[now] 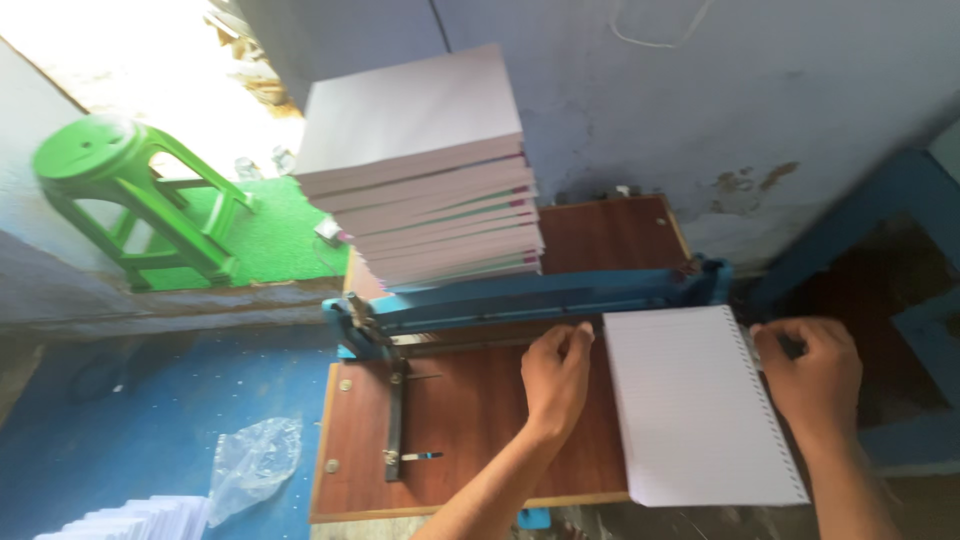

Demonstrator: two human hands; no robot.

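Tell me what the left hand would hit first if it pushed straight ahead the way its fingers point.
The left hand points away from the person, fingertips almost at the blue cutter arm across the wooden board. It would likely meet that arm first; the stack of notebooks sits behind. Depth is unclear.

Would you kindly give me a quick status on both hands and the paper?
Left hand on board at blue cutter bar. Right hand gripping punched edge of ruled sheets. Notebook stack behind bar, apart from the sheets.
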